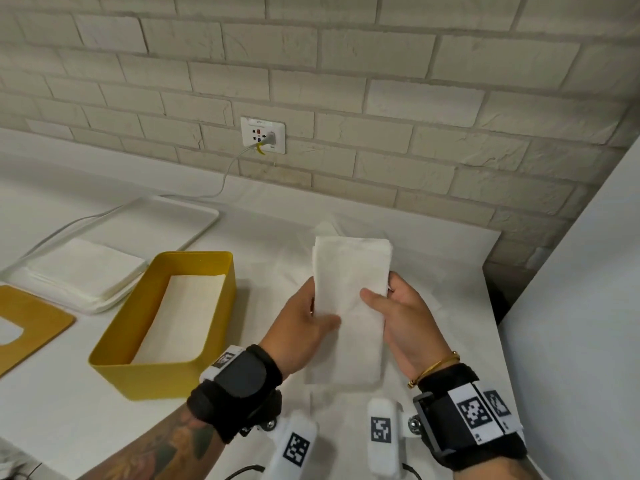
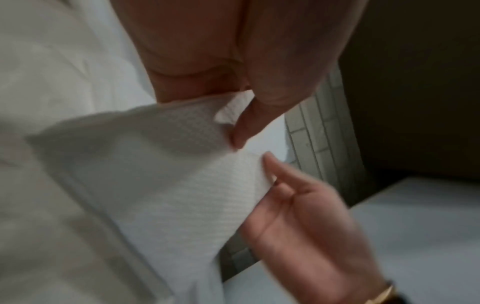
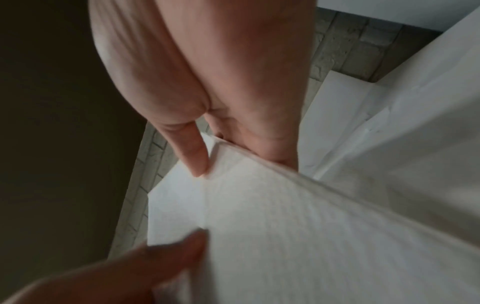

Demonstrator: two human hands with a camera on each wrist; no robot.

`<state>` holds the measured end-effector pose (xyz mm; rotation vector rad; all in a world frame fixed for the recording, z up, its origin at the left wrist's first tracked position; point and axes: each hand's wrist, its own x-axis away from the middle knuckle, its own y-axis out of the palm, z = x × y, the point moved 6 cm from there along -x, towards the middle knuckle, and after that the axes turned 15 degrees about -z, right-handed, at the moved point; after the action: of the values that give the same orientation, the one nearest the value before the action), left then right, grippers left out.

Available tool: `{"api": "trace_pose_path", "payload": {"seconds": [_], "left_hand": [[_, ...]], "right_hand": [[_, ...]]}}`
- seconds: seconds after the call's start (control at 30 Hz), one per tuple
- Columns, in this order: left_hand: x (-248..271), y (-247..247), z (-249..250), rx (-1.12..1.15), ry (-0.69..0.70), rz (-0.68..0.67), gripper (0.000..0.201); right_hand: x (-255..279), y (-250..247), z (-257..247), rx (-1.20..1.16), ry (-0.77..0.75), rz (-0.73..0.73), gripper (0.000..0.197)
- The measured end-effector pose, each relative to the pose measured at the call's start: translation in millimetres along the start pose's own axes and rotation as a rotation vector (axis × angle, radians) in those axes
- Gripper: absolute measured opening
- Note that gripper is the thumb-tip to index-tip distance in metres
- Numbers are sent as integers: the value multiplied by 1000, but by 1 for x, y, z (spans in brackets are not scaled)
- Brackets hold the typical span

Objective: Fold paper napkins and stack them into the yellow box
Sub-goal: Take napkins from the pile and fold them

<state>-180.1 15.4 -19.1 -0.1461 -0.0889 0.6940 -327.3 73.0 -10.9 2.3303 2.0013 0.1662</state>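
A folded white paper napkin (image 1: 349, 299) is held up above the table as a long narrow strip. My left hand (image 1: 304, 327) pinches its left edge, thumb on top. My right hand (image 1: 398, 313) grips its right edge, thumb across the front. In the left wrist view the napkin (image 2: 161, 174) shows an embossed weave under my left thumb (image 2: 249, 123), with the right hand (image 2: 306, 226) below. The right wrist view has the napkin (image 3: 285, 236) pinched by my right hand (image 3: 207, 156). The yellow box (image 1: 166, 375) stands open at left with a folded napkin (image 1: 183, 320) flat inside.
A white tray (image 1: 173, 220) behind the box carries a stack of unfolded napkins (image 1: 83, 271). The yellow lid (image 1: 31, 327) lies at the far left edge. A white cable (image 1: 221, 181) runs from the wall socket (image 1: 263, 135). A white panel (image 1: 571, 306) bounds the table on the right.
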Motion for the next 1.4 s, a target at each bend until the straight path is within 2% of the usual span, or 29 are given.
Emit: {"api": "trace_pose_path", "payload": {"seconds": [0.1, 0.2, 0.27, 0.4, 0.47, 0.63, 0.7, 0.87, 0.97, 1.07, 1.2, 1.27, 1.4], "left_hand": [[6, 3, 11, -236, 112, 32, 62], [12, 2, 25, -260, 221, 155, 71], [15, 1, 27, -208, 274, 240, 69], [11, 3, 2, -15, 169, 251, 60], [8, 1, -4, -29, 130, 254, 54], [6, -2, 15, 13, 213, 256, 51], [6, -2, 12, -3, 197, 264, 52], [8, 5, -8, -76, 69, 213, 47], [10, -6, 1, -70, 112, 245, 35], [12, -14, 8, -17, 157, 261, 34], [11, -8, -9, -60, 56, 195, 43], [11, -5, -16, -75, 3, 162, 42], [16, -15, 1, -26, 42, 198, 37]], "right_hand": [[3, 9, -18, -20, -106, -11, 28], [11, 18, -40, -27, -255, -47, 30], [15, 19, -44, -13, -305, -51, 30], [14, 17, -20, 59, -218, -3, 27], [13, 20, -11, 120, -193, 1, 28], [11, 22, -34, 73, -306, -34, 31], [8, 20, -37, 69, -316, -52, 30], [7, 17, -9, 90, -181, -3, 25], [5, 19, -16, 78, -206, 8, 27], [3, 22, -25, 69, -237, -11, 27], [1, 22, 4, 154, -117, 10, 29], [2, 23, 17, 190, -65, 23, 32], [-2, 31, 8, 190, -60, 15, 32]]}}
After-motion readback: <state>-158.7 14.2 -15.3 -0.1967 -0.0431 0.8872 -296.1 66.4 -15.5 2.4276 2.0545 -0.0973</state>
